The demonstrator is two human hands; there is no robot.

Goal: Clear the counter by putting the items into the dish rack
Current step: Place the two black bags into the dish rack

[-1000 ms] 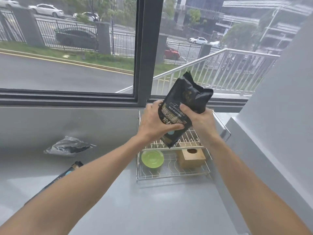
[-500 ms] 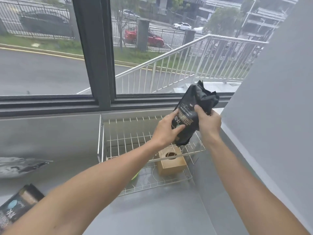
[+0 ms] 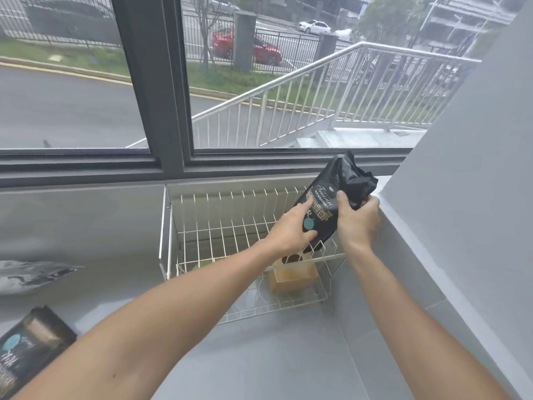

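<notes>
A black coffee bag with a crumpled top is held tilted over the right end of the white wire dish rack, its lower edge at the upper tier's front wires. My left hand grips its lower front, and my right hand grips its right side. Below the bag, in the rack's lower tier, sits a wooden box with a round hole on top. A bit of a green dish shows behind my left forearm.
On the grey counter at the left lie a silvery plastic bag and a second dark coffee bag at the frame's edge. A grey wall closes the right side, right next to the rack. A window runs behind.
Both hands have carried the bag down and to the right, closer to the rack's upper tier. The view has shifted right, so the counter items now sit at the left edge.
</notes>
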